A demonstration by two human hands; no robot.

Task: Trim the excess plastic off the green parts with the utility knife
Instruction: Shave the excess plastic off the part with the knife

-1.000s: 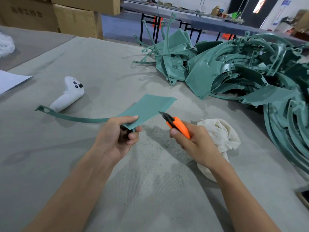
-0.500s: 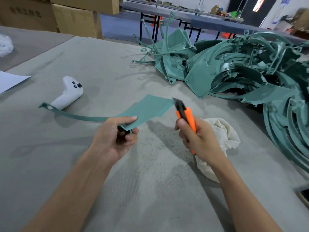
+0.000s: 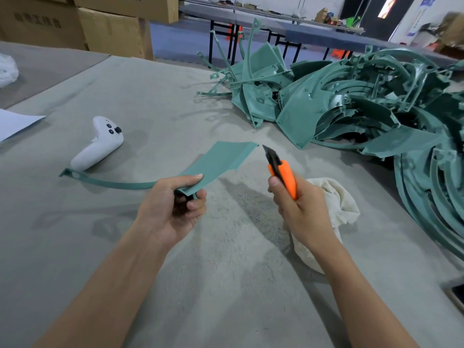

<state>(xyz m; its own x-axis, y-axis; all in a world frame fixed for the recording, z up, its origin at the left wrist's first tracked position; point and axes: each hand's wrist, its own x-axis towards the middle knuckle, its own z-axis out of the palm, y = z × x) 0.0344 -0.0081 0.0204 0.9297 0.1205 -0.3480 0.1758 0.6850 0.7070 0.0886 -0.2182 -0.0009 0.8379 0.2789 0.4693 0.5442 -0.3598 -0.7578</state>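
My left hand grips a green plastic part at the narrow end of its flat panel; a long thin curved strip of it runs off to the left above the table. My right hand is shut on an orange utility knife, held upright with its black blade end pointing up. The blade tip sits just right of the panel's far right corner, a small gap apart. A large heap of green parts lies at the back right.
A white game-style controller lies left of the held part. A crumpled cream cloth sits under my right hand. White paper is at the left edge, cardboard boxes behind. The grey felt table carries fine shavings.
My right hand has swung the knife from lying low and pointing left to upright, its blade now beside the panel's right corner. The left hand and the part barely moved.
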